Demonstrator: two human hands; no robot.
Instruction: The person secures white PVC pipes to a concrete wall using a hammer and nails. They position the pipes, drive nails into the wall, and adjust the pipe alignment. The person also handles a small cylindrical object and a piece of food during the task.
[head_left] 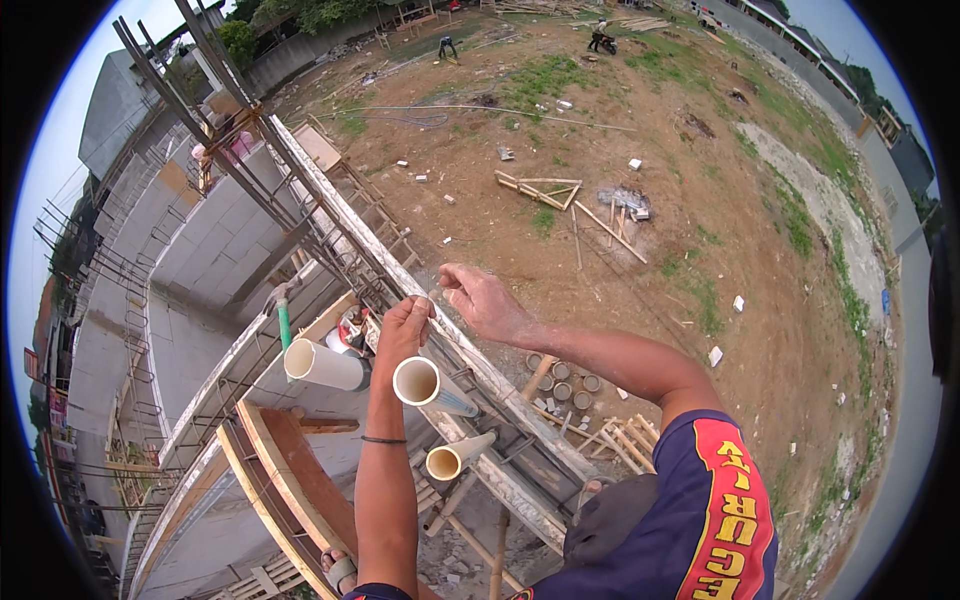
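L hand (408, 318) is up nr the middle of the view, fingers drawn narrow, thumb & fingertips pinched tog. R hand (487, 303) comes in from the R, fingers bent, tips just beside L's. Anything held btwn them is too small to make out; can't tell if R is gripping.

Nearest things: 3 open-ended pipes, mouths toward the camera. White pipe (335, 368) is L of the L forearm; cream pipe (440, 395) is just R of it, below the hands; narrower yellowish pipe (468, 451) sits lower, nr the cream one. Hands are above the pipes in view, over a long pale beam (350, 222) running diag. from upper L to lower R. Rebar (297, 215) runs along its L side, w/ tall bars at upper L.

Green-handled tool (284, 325) is nr the white pipe's mouth; curved wooden formwork (300, 470) is lower L, w/ a sandalled foot (340, 570) by its lower end. Grey block walls (225, 240) further L.

R of the beam, down on the dirt ground (690, 240): round containers (572, 388) grouped tog., a triangular pole frame (540, 188) further off. Far top: one person (447, 48) bent over, another (602, 40) by a motorbike.
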